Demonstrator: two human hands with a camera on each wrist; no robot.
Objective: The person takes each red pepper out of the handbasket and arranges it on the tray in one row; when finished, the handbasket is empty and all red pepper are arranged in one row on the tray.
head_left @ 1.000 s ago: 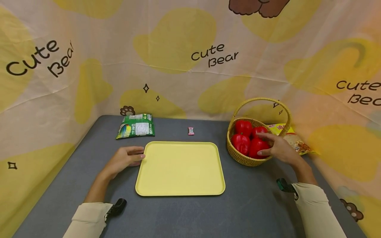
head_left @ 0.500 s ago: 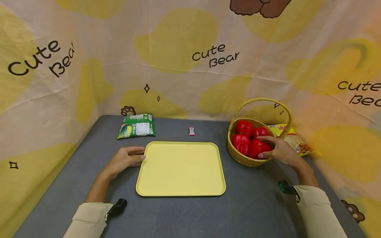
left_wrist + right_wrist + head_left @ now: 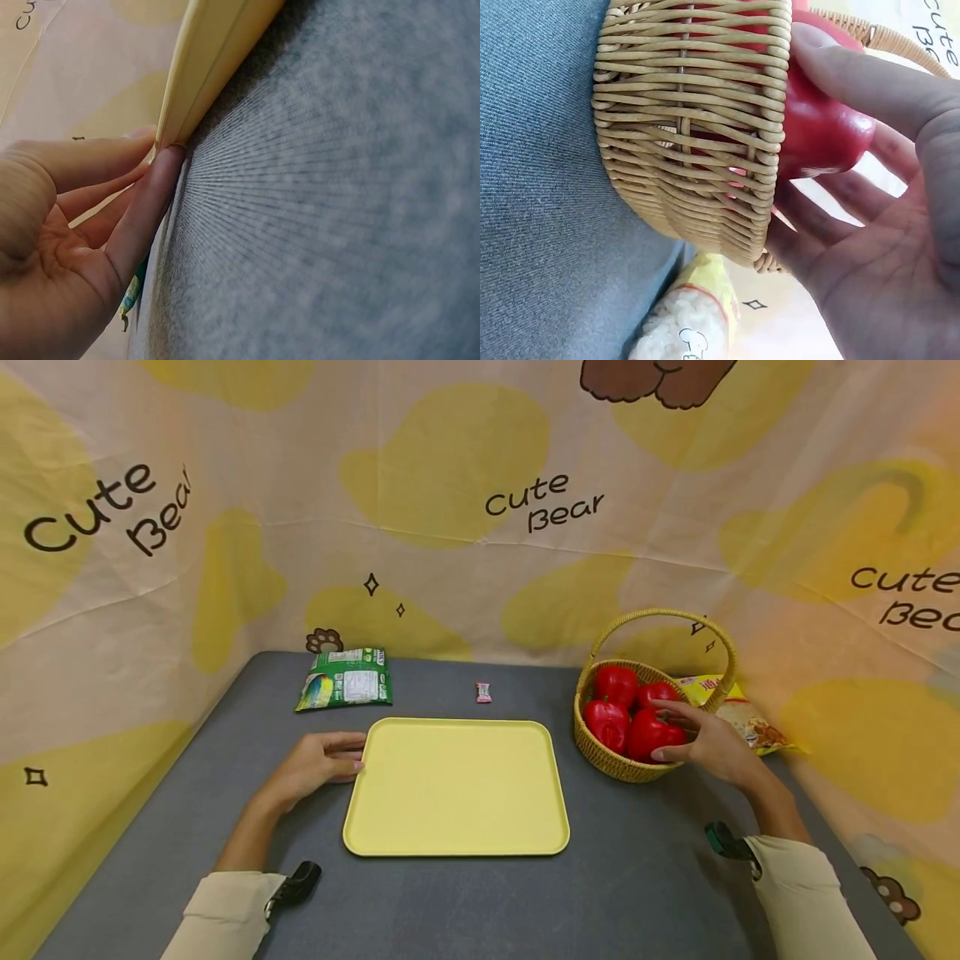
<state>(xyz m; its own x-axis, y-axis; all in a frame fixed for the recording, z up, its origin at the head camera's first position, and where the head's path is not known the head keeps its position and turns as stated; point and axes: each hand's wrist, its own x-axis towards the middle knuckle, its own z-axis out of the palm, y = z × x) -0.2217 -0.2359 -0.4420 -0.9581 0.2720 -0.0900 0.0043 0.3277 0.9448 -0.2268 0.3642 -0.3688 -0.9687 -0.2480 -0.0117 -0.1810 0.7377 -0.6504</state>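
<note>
- Head view: right hand (image 3: 720, 747), fingers curled round a red pepper (image 3: 643, 739), basket (image 3: 617, 765) towards the far right corner of the worktop (image 3: 450, 910)!
- Left hand (image 3: 309, 768), fingers pinching the yellow tray (image 3: 456, 789) at its left edge!

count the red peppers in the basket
4 visible in the basket: back left pepper, back right pepper, front left pepper, front right pepper; others may be hidden underneath.

Classifiable as a small tabletop booth, apparently staged for recording. Enclosed at the back, left and right by printed cloth (image 3: 442, 460) with yellow patches, paw prints (image 3: 324, 641) and repeated "Cute Bear" lettering (image 3: 558, 517). Furnished with a dark grey surface (image 3: 450, 906) extending to the back. Equipped with wrist-worn devices (image 3: 300, 883). Impossible to assign to a home, office or lab.
</note>
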